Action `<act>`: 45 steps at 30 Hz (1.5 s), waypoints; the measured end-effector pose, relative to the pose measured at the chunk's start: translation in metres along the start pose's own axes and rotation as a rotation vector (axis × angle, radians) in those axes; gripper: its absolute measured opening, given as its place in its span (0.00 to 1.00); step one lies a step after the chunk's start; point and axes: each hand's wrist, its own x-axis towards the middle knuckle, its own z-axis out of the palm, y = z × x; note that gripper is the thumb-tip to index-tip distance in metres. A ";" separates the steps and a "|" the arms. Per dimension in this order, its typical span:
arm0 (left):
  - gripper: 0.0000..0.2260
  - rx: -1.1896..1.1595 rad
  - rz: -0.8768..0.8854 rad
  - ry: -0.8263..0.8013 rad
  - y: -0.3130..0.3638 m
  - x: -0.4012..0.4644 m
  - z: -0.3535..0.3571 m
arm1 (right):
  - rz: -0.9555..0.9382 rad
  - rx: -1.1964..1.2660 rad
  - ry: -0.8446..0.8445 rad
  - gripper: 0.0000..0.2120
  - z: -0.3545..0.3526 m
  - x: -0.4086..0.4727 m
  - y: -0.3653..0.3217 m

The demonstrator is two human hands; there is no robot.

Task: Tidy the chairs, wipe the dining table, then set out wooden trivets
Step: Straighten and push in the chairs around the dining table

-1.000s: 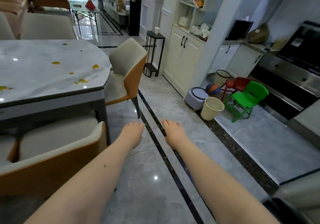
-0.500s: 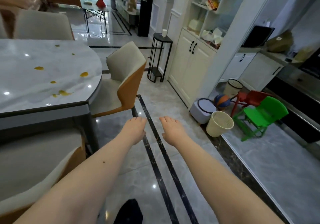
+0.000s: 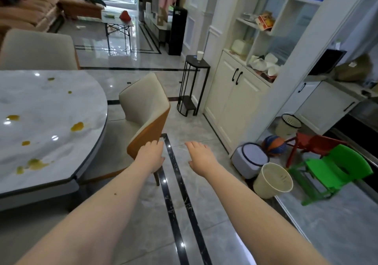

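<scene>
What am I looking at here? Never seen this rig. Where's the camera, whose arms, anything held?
There is no machine: a person wears a wide-angle camera on the head, looking forward and down, so the two bare arms reaching into the picture are their own. The left hand is at the orange back edge of the cream dining chair; whether it touches it I cannot tell. The right hand hangs over the floor with relaxed fingers. Neither hand holds anything. On the left is the marble dining table, spotted with yellow spills and not yet wiped. On the right stand a cream bin and a green child's chair.
</scene>
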 end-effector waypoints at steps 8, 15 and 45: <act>0.18 -0.069 -0.144 0.148 0.018 0.128 0.003 | -0.135 0.011 0.005 0.30 0.000 0.133 0.089; 0.19 -0.248 -0.394 0.220 0.047 0.233 -0.024 | -0.349 -0.015 -0.024 0.32 -0.023 0.257 0.161; 0.23 -0.583 -1.025 -0.136 -0.049 0.454 -0.019 | -1.231 -0.341 -0.123 0.25 -0.006 0.607 0.077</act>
